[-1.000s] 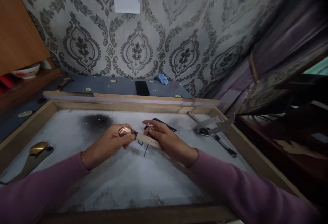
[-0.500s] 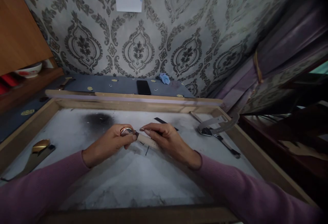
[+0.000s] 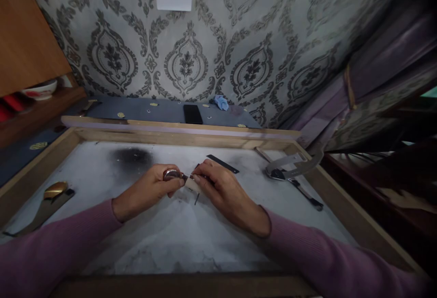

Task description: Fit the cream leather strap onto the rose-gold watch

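My left hand (image 3: 150, 189) is closed around a round wristwatch (image 3: 171, 174), thumb pressed along its edge where the strap begins. From the case, a strap (image 3: 194, 184) with a pale underside runs right and disappears under my right hand (image 3: 227, 191). The right fingertips are pinched together on the strap close to the case; a small dark bit shows there, too small to make out. Below the strap, a thin dark pin-like piece (image 3: 197, 199) lies on the white surface. Just behind the right hand lies a flat black strip (image 3: 223, 164).
A wooden rim (image 3: 184, 137) surrounds the white work surface. Further watches lie inside: a gold one (image 3: 55, 189) at left, a grey-strapped one (image 3: 276, 173) at right. Behind the rim are a black phone (image 3: 193, 114) and a crumpled blue cloth (image 3: 221, 103).
My right fingertips have moved in to the strap, nearer the watch case, and less of the pale strap shows. My left hand keeps its hold. The view has shifted slightly.
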`<state>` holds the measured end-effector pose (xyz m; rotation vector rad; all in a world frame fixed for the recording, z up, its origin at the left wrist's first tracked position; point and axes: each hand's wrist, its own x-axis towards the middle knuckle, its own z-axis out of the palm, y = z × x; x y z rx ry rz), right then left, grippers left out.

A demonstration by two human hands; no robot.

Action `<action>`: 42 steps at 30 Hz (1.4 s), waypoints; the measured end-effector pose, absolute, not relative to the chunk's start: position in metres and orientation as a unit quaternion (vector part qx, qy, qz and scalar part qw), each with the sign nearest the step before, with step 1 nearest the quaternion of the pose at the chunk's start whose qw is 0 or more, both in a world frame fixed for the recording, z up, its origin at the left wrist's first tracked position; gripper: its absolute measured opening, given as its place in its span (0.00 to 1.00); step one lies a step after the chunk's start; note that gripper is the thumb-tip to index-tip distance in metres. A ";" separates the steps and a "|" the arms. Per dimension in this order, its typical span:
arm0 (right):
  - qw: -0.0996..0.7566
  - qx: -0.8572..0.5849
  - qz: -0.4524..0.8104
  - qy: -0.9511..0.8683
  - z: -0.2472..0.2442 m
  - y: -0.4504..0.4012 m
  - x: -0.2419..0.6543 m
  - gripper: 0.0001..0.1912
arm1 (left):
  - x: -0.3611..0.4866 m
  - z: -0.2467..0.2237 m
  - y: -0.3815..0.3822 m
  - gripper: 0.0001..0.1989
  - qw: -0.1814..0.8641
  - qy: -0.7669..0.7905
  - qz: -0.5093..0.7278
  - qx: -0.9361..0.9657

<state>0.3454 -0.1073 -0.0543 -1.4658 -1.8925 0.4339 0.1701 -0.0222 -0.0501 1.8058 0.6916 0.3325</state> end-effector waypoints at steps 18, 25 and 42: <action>0.407 -0.551 0.359 -0.634 -0.059 -0.099 0.344 0.12 | 0.171 -0.054 -0.021 0.12 0.558 0.293 0.141 0.764; 0.406 -0.537 0.425 -0.605 -0.060 -0.101 0.342 0.12 | 0.170 -0.056 -0.022 0.11 0.547 0.284 0.146 0.774; 0.403 -0.534 0.424 -0.610 -0.063 -0.101 0.344 0.13 | 0.170 -0.056 -0.021 0.11 0.532 0.289 0.137 0.784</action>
